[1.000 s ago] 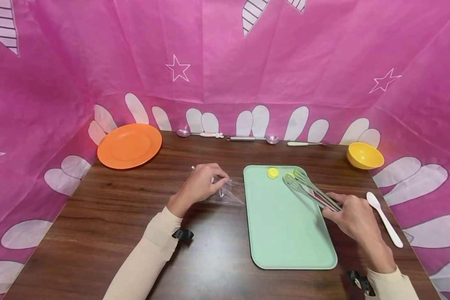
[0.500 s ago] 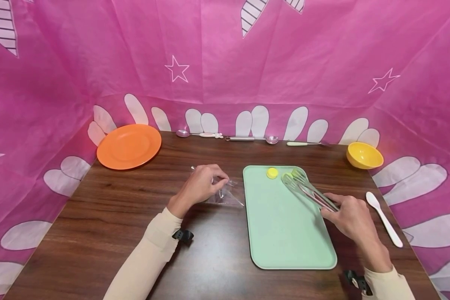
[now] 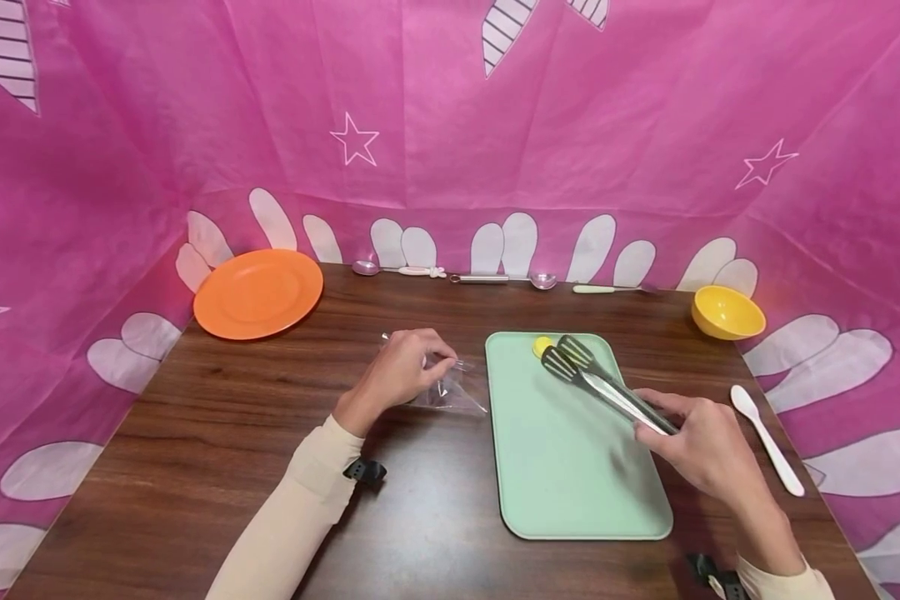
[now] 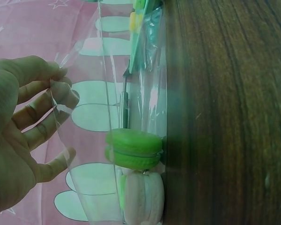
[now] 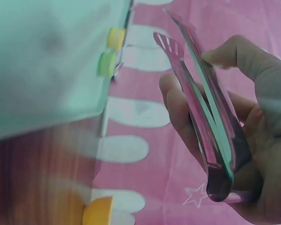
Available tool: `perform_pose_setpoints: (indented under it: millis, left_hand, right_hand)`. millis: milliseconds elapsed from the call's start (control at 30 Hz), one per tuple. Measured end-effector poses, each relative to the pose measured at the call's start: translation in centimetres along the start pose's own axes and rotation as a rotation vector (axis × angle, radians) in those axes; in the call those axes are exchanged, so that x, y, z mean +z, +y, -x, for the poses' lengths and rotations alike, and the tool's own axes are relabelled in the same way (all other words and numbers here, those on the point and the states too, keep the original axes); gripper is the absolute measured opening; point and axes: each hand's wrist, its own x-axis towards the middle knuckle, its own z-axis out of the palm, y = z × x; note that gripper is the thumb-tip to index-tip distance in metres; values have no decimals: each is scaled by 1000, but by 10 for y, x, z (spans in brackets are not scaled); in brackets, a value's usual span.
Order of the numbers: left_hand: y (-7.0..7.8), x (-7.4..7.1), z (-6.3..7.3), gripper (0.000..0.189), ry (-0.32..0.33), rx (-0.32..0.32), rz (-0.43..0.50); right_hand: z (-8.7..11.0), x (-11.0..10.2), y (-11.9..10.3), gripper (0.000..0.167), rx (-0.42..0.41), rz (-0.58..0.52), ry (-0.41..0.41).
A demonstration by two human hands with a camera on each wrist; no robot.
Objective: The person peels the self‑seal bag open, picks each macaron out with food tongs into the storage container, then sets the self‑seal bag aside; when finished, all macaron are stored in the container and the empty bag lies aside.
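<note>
Your left hand (image 3: 401, 367) pinches the edge of a clear plastic bag (image 3: 453, 392) at about 9 o'clock of the green tray (image 3: 577, 483). Your right hand (image 3: 708, 437), at 3 o'clock, grips slotted metal tongs (image 3: 611, 397), whose tips stand apart over the tray's far end. The yellow macaron (image 3: 542, 346) lies at the tray's 11 o'clock, right by those tips; contact cannot be told.

Squeeze off-centre and a rounded macaron could skid over the low rim onto the counter (image 3: 420, 517). The thin film, held by one edge, could sag or drag its contents if you tug.

From the head, the tongs hide the tray's green macaron (image 5: 107, 63); the right wrist view shows it just beside the yellow one. Only the left wrist view clearly shows another green macaron (image 4: 135, 149) and a pale macaron (image 4: 144, 198), seemingly inside the bag.
</note>
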Motion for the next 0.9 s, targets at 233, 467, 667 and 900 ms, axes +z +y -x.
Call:
perform_pose_setpoints:
  millis: [233, 467, 667, 900]
  left_hand:
    - [1, -1, 1, 9, 19, 4, 12]
    - [0, -2, 1, 9, 15, 1, 12]
    - [-1, -2, 1, 9, 6, 0, 4]
    - [-3, -2, 4, 12, -62, -19, 19]
  right_hand:
    - [1, 12, -28, 41, -97, -133, -111]
    - [-7, 37, -44, 39, -155, -187, -217]
    - [-15, 53, -50, 39, -189, -210, -265]
    - [-19, 64, -55, 39, -204, -238, -300]
